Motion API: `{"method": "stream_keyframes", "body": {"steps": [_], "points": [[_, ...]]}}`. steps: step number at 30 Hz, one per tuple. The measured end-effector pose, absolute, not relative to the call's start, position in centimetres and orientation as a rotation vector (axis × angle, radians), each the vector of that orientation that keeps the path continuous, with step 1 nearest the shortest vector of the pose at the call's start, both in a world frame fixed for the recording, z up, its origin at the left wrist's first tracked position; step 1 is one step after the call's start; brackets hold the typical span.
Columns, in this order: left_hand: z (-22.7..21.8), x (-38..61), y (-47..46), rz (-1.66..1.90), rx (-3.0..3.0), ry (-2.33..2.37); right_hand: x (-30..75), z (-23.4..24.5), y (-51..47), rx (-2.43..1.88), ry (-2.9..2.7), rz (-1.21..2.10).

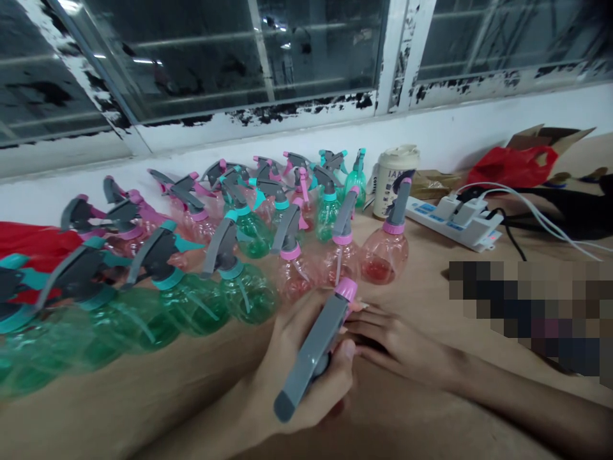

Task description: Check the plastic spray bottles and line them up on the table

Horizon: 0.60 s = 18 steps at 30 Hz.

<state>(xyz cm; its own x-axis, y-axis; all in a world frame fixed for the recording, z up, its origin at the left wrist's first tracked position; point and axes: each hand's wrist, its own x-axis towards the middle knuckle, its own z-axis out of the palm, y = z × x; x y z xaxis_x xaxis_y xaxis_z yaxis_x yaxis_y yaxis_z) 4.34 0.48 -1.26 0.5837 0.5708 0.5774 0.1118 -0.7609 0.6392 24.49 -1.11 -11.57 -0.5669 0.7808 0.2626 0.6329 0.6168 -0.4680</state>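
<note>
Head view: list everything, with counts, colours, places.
Green spray bottles: at least seven, left to centre
Pink spray bottles: at least six, left to centre
Cup: one, cream, near wall
Power strip: one, white, right
Plugs: two, white, in strip
Cables: several, white, right
Black item: one, right, unclear
Bag: one, red, right rear
Red material: one, far left
Cardboard: one, brown, by bag
Windows: several, dark, back
Table: one, brown, below
Held sprayer: one, pink and grey, front
Left grip: one, around sprayer
Right grip: one, near sprayer

Left hand (282, 358) and right hand (393, 337) are observed bare, slim fingers (370, 327) being noted on the right and a rounded thumbnail (350, 349) on the left, with right forearm (502, 384) and blurred left forearm (215, 412) likewise seen uncovered.
</note>
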Motion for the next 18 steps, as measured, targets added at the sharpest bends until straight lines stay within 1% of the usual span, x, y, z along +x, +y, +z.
{"method": "stream_keyframes", "body": {"steps": [7, 15, 18], "points": [[-0.9, 3.8, 0.7, 1.014, 2.394, 0.545, 24.5, -11.2, -1.3, -1.112, -2.422, 0.427], [0.2, 4.1, 0.6, 0.922, 2.306, 0.608, 24.6, -11.3, -1.3, -1.115, -2.41, 0.46], [0.2, 4.3, 0.6, 0.947, 2.309, 0.63, 24.6, -11.3, -1.3, -1.129, -2.406, 0.462]]}}
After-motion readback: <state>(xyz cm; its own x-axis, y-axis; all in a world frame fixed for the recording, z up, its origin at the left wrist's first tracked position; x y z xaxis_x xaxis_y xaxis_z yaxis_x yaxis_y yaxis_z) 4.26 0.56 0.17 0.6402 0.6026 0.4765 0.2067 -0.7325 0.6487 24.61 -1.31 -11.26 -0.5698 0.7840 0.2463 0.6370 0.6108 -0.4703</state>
